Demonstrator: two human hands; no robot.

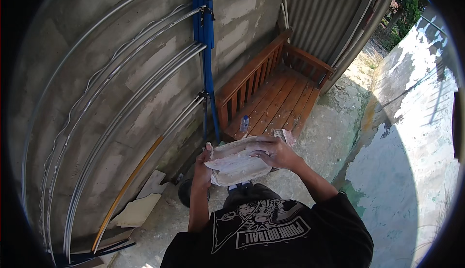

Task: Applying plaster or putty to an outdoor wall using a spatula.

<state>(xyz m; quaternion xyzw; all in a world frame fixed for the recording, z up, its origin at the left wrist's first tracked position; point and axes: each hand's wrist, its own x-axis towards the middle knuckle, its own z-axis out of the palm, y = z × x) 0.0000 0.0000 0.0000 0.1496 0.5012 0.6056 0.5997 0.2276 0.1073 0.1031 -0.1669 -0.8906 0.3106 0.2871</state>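
My left hand [202, 167] grips the left end of a crumpled whitish sack or cloth [236, 164] held in front of my chest. My right hand [274, 151] lies on top of the same bundle, fingers curled over its upper fold. The bundle is bunched in several folds between the two hands. Below it show my black printed shirt and a bit of dark trousers.
A wooden bench [271, 98] stands ahead against the block wall, with a small plastic bottle [244, 122] on its seat. A blue pole [207, 50] and curved metal rods [121, 103] lean on the wall. A corrugated metal sheet [319, 11] stands behind the bench. Board scraps [138, 210] lie on the concrete floor.
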